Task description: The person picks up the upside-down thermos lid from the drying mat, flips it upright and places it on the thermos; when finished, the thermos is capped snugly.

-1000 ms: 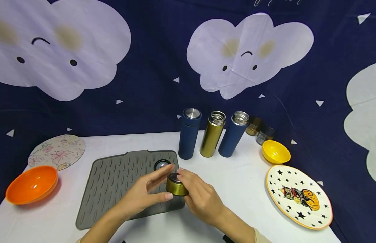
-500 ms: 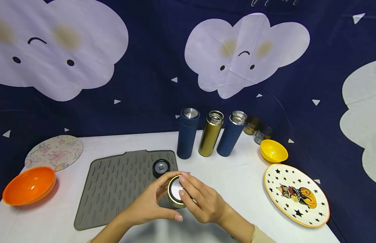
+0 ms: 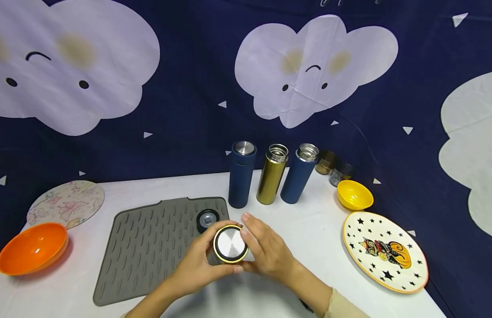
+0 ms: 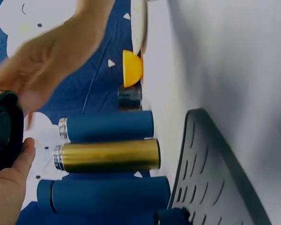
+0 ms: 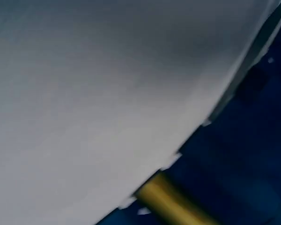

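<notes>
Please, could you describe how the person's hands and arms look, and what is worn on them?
The left hand and right hand are bare: no gloves, no rings on the fingers that show. A plain beige sleeve covers part of the right forearm. A small black piece shows beside it, too little to identify.
</notes>
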`<act>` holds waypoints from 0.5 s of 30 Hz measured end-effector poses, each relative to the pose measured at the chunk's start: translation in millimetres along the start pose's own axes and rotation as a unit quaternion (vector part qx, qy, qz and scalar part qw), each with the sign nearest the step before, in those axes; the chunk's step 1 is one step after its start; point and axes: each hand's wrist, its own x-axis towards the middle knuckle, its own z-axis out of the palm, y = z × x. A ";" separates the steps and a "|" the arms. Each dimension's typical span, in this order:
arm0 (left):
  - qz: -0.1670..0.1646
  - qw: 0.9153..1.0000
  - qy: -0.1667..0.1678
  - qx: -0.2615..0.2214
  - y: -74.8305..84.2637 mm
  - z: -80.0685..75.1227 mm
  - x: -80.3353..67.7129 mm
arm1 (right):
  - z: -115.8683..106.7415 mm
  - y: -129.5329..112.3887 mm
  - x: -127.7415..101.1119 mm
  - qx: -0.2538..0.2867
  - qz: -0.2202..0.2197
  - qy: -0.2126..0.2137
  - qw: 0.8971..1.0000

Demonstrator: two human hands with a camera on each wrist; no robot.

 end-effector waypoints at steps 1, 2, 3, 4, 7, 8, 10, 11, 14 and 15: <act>-0.004 1.000 0.012 0.005 -0.1 -1.6 0.5 | 2.8 4.0 -5.5 0.004 0.044 -0.009 0.999; -0.007 1.000 0.021 0.009 -0.4 -3.4 0.9 | 6.2 9.4 -10.3 0.009 0.096 -0.014 0.995; -0.016 0.999 0.029 0.006 -0.2 -5.2 1.4 | 9.8 15.3 -14.8 0.015 0.156 -0.017 0.987; -0.021 0.999 0.034 0.005 0.0 -6.9 2.0 | 13.7 21.6 -18.3 0.020 0.224 -0.019 0.974; -0.039 0.998 0.044 -0.001 -0.1 -10.4 2.9 | 26.5 43.2 -23.7 0.042 0.443 -0.023 0.895; -0.043 0.998 0.045 -0.005 -0.2 -10.9 3.2 | 30.8 50.3 -24.2 0.050 0.509 -0.023 0.859; -0.052 0.998 0.047 -0.006 -0.6 -11.1 3.4 | 38.7 63.6 -24.8 0.065 0.611 -0.029 0.788; -0.053 0.997 0.046 -0.007 -0.8 -10.9 3.7 | 42.3 69.6 -25.1 0.071 0.648 -0.034 0.758; -0.063 0.997 0.047 -0.015 -0.5 -10.1 5.1 | 50.9 82.8 -27.0 0.082 0.716 -0.044 0.692; -0.068 0.996 0.048 -0.019 -0.2 -9.9 5.7 | 53.1 86.0 -27.8 0.085 0.727 -0.044 0.680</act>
